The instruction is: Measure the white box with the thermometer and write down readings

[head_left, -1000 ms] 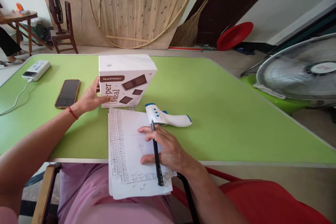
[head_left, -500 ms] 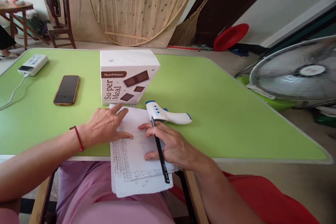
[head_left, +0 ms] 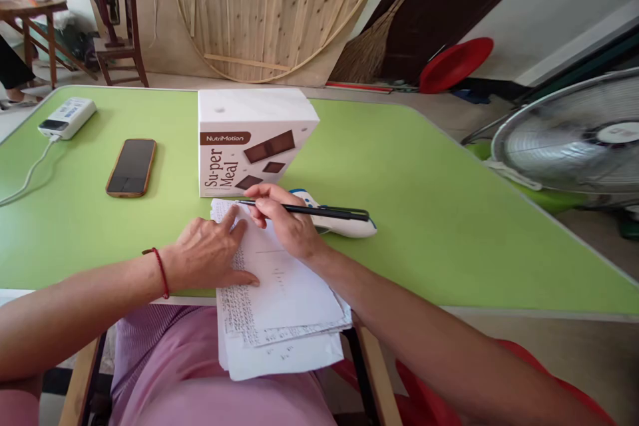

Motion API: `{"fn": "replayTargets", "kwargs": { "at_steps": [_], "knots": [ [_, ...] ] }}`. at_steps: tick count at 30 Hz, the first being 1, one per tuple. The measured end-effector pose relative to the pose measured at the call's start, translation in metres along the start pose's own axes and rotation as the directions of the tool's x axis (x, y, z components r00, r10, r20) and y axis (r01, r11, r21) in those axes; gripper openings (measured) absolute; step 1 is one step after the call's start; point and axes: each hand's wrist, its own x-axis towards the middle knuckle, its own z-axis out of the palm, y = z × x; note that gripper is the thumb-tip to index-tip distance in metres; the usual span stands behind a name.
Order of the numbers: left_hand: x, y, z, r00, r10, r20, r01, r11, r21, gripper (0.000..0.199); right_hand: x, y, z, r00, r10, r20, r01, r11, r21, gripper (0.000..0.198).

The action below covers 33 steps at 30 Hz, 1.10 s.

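Note:
In my right hand (head_left: 287,219) is a black pen (head_left: 324,212), held in a writing grip with its tip pointing left at the top of the page. My left hand (head_left: 210,253) lies on the left part of the paper sheets (head_left: 294,299), fingers spread and pressing on them. Handwriting covers the sheets' left strip, and a few small marks show mid-page. The stack hangs over the table's front edge. Partly hidden behind my right hand and the pen lies a white and blue infrared thermometer (head_left: 349,226). A white Super Meal box (head_left: 254,146) stands just beyond the paper.
A smartphone (head_left: 131,168) and a white power bank (head_left: 67,118) with a cable lie on the left of the green table (head_left: 399,180). A large fan (head_left: 579,136) stands off the right side. A person's foot shows at far left.
My right hand has moved up the page, and the pen has swung from pointing away to pointing left, near the top edge. My left hand stays on the paper. The view has shifted slightly.

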Motion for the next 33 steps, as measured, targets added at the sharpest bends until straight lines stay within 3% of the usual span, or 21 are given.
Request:
{"fn": "replayTargets", "kwargs": {
  "at_steps": [6, 12, 18, 33],
  "knots": [
    [-0.001, 0.001, 0.000, 1.000, 0.015, -0.012, -0.014, 0.999, 0.049, 0.087, 0.002, 0.022, -0.006, 0.984, -0.079, -0.160, 0.042, 0.975, -0.220, 0.011],
    [-0.001, 0.002, -0.001, 1.000, 0.030, 0.004, -0.030, 0.997, 0.066, 0.083, 0.006, 0.025, 0.000, 0.967, -0.109, -0.229, 0.048, 0.965, -0.258, 0.009],
    [0.000, 0.001, -0.002, 0.999, 0.046, 0.009, -0.047, 0.996, 0.078, 0.083, 0.006, 0.026, 0.002, 0.952, -0.240, -0.191, 0.147, 0.904, -0.401, 0.013],
    [0.000, 0.001, -0.001, 0.998, 0.057, -0.011, -0.056, 0.996, 0.072, 0.080, 0.004, 0.027, 0.000, 0.951, -0.266, -0.158, 0.172, 0.879, -0.444, 0.013]
  ]
}}
